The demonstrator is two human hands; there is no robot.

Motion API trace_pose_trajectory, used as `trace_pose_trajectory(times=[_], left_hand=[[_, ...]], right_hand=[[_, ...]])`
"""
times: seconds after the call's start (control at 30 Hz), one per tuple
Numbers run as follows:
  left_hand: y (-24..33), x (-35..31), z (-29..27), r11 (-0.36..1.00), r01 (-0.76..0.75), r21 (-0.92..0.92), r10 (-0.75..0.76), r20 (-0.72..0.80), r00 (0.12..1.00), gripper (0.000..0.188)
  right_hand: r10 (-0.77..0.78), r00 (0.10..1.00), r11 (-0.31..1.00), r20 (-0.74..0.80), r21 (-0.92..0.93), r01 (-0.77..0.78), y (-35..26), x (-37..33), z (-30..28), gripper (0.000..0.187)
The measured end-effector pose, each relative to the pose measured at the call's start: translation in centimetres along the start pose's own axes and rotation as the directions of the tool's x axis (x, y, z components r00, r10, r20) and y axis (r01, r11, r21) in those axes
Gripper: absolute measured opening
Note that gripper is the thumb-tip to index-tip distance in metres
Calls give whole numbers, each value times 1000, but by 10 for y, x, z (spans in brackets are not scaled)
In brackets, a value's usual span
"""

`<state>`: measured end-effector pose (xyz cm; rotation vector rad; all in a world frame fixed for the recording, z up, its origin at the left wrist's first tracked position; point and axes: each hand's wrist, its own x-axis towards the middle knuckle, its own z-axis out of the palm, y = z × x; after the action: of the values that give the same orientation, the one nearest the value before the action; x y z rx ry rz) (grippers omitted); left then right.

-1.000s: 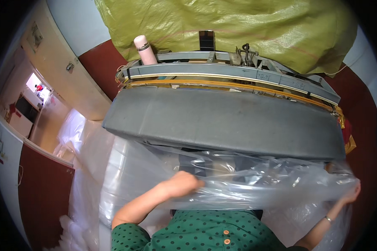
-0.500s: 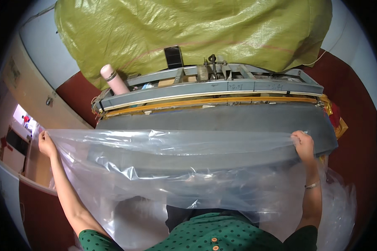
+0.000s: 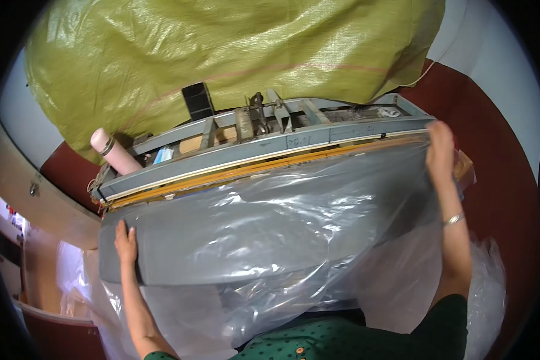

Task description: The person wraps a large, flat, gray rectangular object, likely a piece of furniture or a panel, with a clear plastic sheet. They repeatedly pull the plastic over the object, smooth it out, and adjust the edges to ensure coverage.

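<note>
A wide clear plastic sheet [image 3: 294, 240] lies over the grey flat bed [image 3: 186, 252] of a bench machine and hangs down toward my body. My left hand [image 3: 126, 243] rests on the sheet at the left end of the bed, fingers stretched out flat. At the far right corner my right hand [image 3: 440, 153] is closed on the sheet's edge, beside the end of the grey metal frame [image 3: 246, 153]. Some of its fingertips are blurred.
Behind the bed, the frame holds a metal clamp [image 3: 257, 113] and a pink bottle [image 3: 115, 151]. A black phone [image 3: 198, 101] leans against a large yellow-green woven sack [image 3: 240, 48]. More clear plastic [image 3: 486, 294] gathers at the right. A door [image 3: 48, 180] stands at the left.
The sheet, held stretched above the bed before, now lies on it. My left hand has moved inward and let go of its edge; my right hand has moved up to the far corner. The view has tilted.
</note>
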<state>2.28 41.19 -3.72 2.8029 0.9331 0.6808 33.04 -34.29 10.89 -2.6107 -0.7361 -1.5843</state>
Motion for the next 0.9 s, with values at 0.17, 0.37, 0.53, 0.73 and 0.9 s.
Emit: trace_pose_trajectory(times=[0.17,0.37,0.53,0.73,0.9], left_hand=[[-93,3,-3,979,81,-188,-78,25,997,43],[-151,21,-13,996,84,28,-87,108,990,44],[-180,27,-30,931,360,54,-364,126,923,46],[-194,37,4,942,236,239,-210,-129,969,51],[-55,-7,-13,895,269,356,-259,-76,963,55]], right_hand=[[285,819,945,498,0,-328,9,-107,25,33],[520,581,827,626,-199,-525,62,-163,20,50],[419,533,824,735,-62,-563,54,-141,10,60],[541,404,698,737,-127,-705,55,-127,53,66],[567,458,768,684,-240,-593,26,-127,71,65]])
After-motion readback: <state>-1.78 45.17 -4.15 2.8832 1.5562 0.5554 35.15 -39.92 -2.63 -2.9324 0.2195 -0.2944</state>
